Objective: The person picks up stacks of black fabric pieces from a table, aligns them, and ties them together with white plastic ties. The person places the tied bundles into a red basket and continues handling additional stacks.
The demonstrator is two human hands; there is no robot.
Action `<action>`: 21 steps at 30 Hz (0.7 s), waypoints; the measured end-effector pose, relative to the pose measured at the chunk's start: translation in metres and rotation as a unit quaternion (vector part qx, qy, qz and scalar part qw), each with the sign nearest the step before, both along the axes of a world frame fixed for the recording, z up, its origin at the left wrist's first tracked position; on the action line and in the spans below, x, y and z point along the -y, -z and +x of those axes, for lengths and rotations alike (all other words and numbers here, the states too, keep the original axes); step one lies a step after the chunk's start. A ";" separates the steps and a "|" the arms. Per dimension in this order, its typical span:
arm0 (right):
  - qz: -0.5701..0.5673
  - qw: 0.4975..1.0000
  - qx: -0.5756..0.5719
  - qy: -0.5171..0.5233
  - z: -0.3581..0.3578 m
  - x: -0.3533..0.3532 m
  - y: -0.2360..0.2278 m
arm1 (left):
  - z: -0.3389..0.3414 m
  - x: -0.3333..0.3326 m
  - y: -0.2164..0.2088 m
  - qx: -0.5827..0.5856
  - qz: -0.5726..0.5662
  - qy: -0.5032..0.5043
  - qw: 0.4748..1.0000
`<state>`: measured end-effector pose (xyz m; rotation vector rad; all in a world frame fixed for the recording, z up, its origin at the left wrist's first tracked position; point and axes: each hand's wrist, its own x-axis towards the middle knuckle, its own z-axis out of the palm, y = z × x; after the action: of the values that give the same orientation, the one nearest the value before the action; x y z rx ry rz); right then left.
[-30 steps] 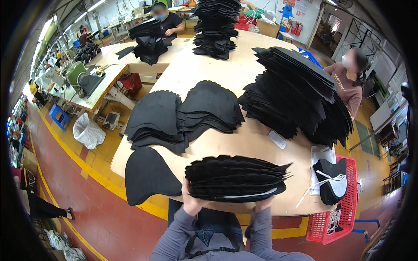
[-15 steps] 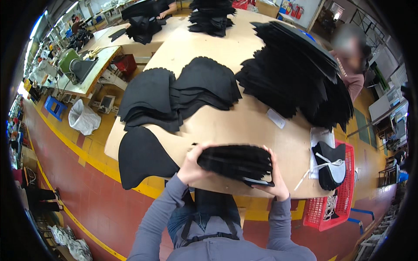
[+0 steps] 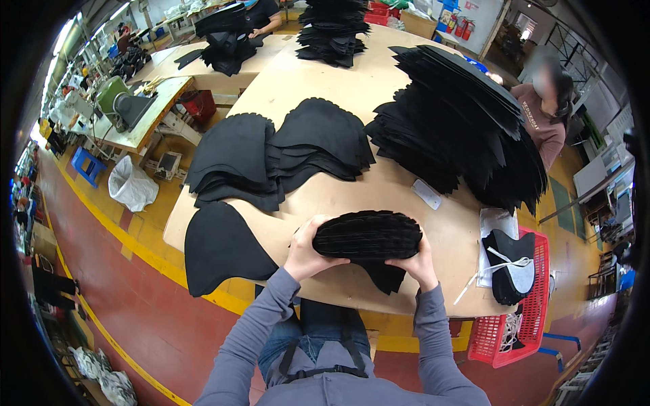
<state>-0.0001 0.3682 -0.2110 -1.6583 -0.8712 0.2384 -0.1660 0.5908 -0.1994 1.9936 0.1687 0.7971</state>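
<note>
Between my two hands a thick stack of black fabric pieces [image 3: 367, 233] is held on edge above the near side of the table. My left hand [image 3: 313, 252] grips the stack's left end, thumb underneath along the near side. At the right end my right hand [image 3: 415, 260] closes on it the same way. Below the stack one black piece hangs down toward the table edge. Left of my left hand lies a single curved black piece [image 3: 225, 250]. Beyond it, fanned black pieces with scalloped edges [image 3: 230, 154] lie in two overlapping groups.
A tall leaning pile of black pieces [image 3: 453, 122] covers the table's right side, near a white card [image 3: 426, 194]. A bundle tied with white cord [image 3: 508, 264] sits by a red basket [image 3: 542, 291]. Another pile [image 3: 332, 30] stands far back. A person [image 3: 542, 115] is at right.
The stack in my hands has tilted and become more even, its edges now lined up in a rounded block. One piece now hangs beneath it.
</note>
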 end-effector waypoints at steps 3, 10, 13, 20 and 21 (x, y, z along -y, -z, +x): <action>0.042 0.998 -0.055 -0.003 -0.005 -0.003 -0.027 | -0.002 0.008 -0.024 -0.011 -0.032 -0.037 0.999; -0.087 0.979 -0.182 0.020 -0.005 -0.019 -0.069 | 0.012 -0.015 -0.058 -0.214 -0.266 -0.017 0.940; -0.229 0.968 -0.104 0.007 -0.003 -0.034 -0.010 | 0.012 -0.034 0.032 -0.260 -0.272 0.034 0.926; -0.347 0.929 0.093 0.091 -0.003 -0.023 0.016 | 0.003 -0.015 0.037 -0.410 -0.042 -0.145 0.900; -0.319 0.945 0.010 0.067 0.000 -0.025 0.015 | 0.003 -0.014 0.038 -0.391 -0.057 -0.139 0.908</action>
<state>-0.0002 0.3928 -0.2260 -2.3154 -0.7297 0.4426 -0.1628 0.6045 -0.2372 2.0971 0.9582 0.0980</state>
